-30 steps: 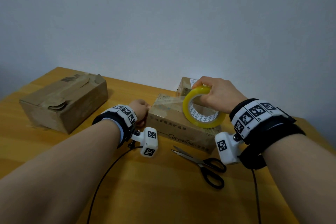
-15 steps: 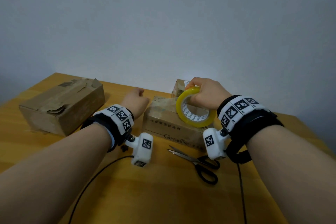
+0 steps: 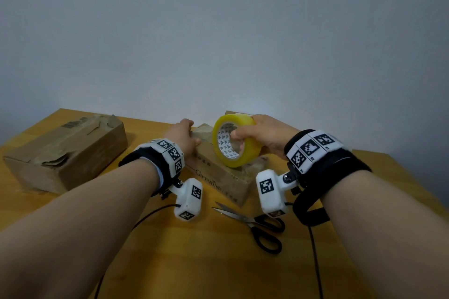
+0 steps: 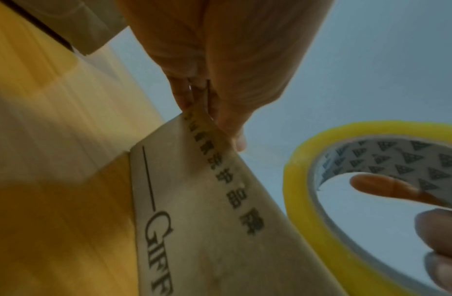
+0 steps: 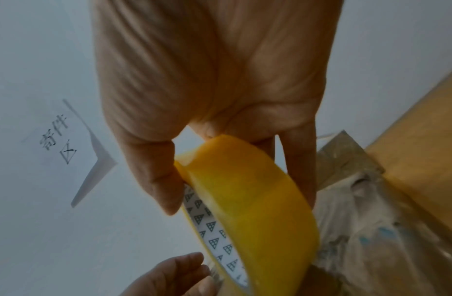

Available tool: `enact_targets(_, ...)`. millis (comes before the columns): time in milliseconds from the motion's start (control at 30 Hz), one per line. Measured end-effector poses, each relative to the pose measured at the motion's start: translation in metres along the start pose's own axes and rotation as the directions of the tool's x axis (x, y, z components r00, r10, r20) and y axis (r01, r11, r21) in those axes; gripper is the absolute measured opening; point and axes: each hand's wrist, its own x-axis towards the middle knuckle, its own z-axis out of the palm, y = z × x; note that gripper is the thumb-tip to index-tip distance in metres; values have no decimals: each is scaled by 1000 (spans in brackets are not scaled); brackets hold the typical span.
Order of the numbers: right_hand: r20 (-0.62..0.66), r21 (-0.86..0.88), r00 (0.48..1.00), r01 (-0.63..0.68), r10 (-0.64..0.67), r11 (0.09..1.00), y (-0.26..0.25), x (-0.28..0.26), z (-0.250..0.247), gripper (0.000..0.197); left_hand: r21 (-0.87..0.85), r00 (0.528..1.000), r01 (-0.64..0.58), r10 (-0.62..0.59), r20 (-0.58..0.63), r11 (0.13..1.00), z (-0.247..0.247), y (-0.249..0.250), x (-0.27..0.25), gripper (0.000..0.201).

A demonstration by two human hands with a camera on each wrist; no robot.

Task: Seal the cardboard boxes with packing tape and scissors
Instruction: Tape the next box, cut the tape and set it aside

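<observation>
The right hand [image 3: 266, 135] grips the yellow tape roll [image 3: 234, 141], thumb inside the patterned core and fingers curled over the outer rim, holding it upright just above the small cardboard box [image 3: 220, 175]. The left hand [image 3: 181, 135] rests on the box's left end; its fingers [image 4: 194, 96] pinch something thin at the top corner, perhaps tape. Nearer the wrists than the fingertips, the scissors [image 3: 257, 224] lie on the wooden table [image 3: 206, 262]. Well left of the left hand sits a larger cardboard box [image 3: 65, 153].
</observation>
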Motion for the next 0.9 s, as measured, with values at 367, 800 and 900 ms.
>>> enact_targets(367,-36,-37,999,17,-19,999,4,1,-11,58,82,997,-32,25,76,996,9,6,9,59)
enact_targets(800,-148,-193,979,-167,140,967,2,-29,-24,78,183,986,-91,63,155,979,13,23,9,45)
enact_targets(900,-81,-229,974,-223,210,948,-1,-36,-26,67,218,983,-97,59,175,971,13,25,10,45)
